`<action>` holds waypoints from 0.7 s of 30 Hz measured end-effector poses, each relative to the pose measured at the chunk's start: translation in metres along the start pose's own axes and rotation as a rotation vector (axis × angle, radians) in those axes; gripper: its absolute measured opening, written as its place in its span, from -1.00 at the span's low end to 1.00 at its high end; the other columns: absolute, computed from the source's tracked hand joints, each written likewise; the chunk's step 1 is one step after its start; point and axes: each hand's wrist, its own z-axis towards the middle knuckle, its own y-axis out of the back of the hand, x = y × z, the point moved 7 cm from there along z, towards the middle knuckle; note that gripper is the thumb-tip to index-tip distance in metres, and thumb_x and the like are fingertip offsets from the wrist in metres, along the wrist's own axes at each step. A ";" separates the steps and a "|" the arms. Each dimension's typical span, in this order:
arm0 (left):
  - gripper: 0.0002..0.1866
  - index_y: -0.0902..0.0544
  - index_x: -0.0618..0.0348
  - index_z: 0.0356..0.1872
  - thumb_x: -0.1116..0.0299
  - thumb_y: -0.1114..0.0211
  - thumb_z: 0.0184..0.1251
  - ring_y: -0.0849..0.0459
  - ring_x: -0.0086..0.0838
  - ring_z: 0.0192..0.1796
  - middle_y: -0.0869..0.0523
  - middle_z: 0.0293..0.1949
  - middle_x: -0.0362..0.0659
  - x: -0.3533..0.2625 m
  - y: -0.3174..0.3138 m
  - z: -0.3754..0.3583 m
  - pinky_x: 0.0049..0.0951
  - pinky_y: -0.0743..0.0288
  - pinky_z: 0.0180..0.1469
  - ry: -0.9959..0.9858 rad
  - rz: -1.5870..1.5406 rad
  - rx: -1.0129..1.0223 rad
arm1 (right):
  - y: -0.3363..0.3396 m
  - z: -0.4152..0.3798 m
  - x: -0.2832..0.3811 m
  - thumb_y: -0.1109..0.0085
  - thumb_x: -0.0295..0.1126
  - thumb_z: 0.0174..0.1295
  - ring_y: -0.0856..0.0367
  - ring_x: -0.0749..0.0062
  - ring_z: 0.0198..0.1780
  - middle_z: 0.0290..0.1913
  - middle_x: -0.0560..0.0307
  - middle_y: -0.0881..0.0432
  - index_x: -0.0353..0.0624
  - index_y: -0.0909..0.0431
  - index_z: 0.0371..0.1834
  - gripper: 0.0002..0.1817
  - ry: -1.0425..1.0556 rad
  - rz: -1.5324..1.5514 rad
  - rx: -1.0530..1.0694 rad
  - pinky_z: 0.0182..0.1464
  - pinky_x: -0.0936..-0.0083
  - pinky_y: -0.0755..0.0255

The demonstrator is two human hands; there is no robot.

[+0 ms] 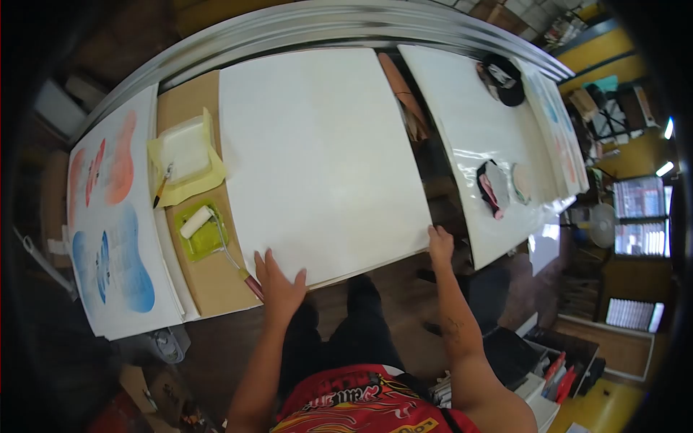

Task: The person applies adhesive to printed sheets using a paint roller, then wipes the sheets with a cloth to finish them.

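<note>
White sheet [325,159], flat just R of green tray [195,250], is prob. light, bendy & easily creased, best taken by near corners; L hand [280,287] fingers apart, R hand [442,249] fingers together, grip unclear.

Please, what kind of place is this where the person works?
It looks like a print or paint workshop: a paint roller lies on a green tray, beside large sheets with red and blue shapes.
</note>
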 end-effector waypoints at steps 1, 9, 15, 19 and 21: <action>-0.02 -0.17 0.47 0.49 0.19 -0.54 0.18 -0.18 0.26 0.50 -0.16 0.46 0.43 0.006 -0.011 0.015 0.09 -0.19 0.52 0.095 0.068 -0.018 | 0.013 -0.002 0.010 -0.31 0.09 0.27 -0.58 -0.20 0.26 0.24 -0.25 -0.60 -0.19 -0.66 0.26 -0.35 0.015 -0.099 -0.033 0.30 0.04 -0.45; 0.04 -0.20 0.38 0.51 0.02 -0.55 0.14 -0.31 0.22 0.46 -0.24 0.46 0.36 0.043 -0.005 0.060 0.22 -0.33 0.39 0.706 0.276 -0.132 | 0.000 0.041 0.011 -0.42 -0.16 0.23 -0.76 0.43 -0.27 -0.35 -0.06 -0.81 -0.30 -0.80 -0.15 -0.63 0.252 0.300 0.348 -0.13 0.41 -0.56; -0.52 -0.68 0.33 0.01 0.14 -0.49 0.23 -0.75 -0.01 -0.01 -0.73 -0.04 0.20 0.071 0.026 0.077 -0.05 -0.61 0.01 0.596 0.352 -0.218 | 0.005 0.055 0.022 -0.49 -0.13 0.17 -0.79 0.31 -0.25 -0.30 -0.03 -0.81 -0.25 -0.78 -0.02 -0.55 0.350 0.261 0.500 -0.12 0.40 -0.60; -0.71 -0.75 0.36 -0.22 0.27 -0.48 0.25 -0.79 -0.21 -0.30 -0.80 -0.37 0.09 0.073 0.051 0.081 -0.19 -0.60 -0.18 0.572 -0.009 -0.179 | -0.002 0.055 0.021 -0.51 -0.15 0.15 -0.74 0.33 -0.30 -0.30 0.03 -0.76 -0.25 -0.77 -0.02 -0.56 0.397 0.326 0.534 -0.14 0.42 -0.59; -0.75 -0.73 0.39 -0.25 0.35 -0.49 0.24 -0.69 -0.37 -0.39 -0.77 -0.41 -0.03 0.046 0.068 0.082 -0.30 -0.54 -0.29 0.527 -0.027 -0.165 | -0.004 0.055 0.022 -0.51 -0.16 0.14 -0.74 0.34 -0.30 -0.30 0.04 -0.74 -0.26 -0.77 -0.02 -0.56 0.393 0.333 0.522 -0.15 0.41 -0.59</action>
